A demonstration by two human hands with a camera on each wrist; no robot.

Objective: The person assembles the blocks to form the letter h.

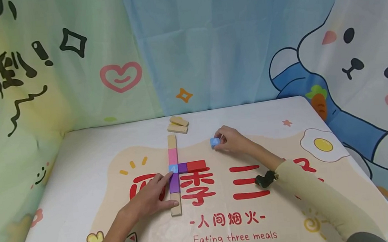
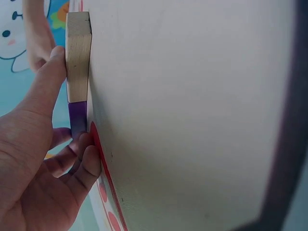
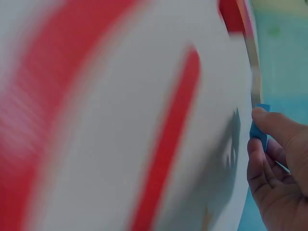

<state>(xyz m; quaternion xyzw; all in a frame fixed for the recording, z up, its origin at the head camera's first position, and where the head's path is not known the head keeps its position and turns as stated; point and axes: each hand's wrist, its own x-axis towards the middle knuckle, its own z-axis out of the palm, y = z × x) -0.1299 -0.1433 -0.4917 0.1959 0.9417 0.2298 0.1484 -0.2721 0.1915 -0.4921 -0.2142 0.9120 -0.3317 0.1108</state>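
Note:
My right hand (image 1: 230, 139) pinches a small blue block (image 1: 215, 142) between thumb and fingers, toward the far side of the table. The right wrist view also shows this blue block (image 3: 260, 126) at the fingertips. My left hand (image 1: 153, 195) lies along the left side of a column of blocks. Its forefinger touches a blue block marked 4 (image 1: 173, 168), and its thumb is against the plain wooden block (image 1: 176, 205) at the near end. Between them is a purple block (image 1: 173, 183). A pink block (image 1: 173, 156) and another wooden block (image 1: 171, 142) continue the column away from me.
Rightward from the blue block run a second purple block (image 1: 182, 168) and a red block (image 1: 196, 165). Beyond the column, loose wooden blocks (image 1: 178, 128) lie partly overlapping. A printed cloth (image 1: 281, 210) covers the table, with a curtain (image 1: 207, 48) behind it.

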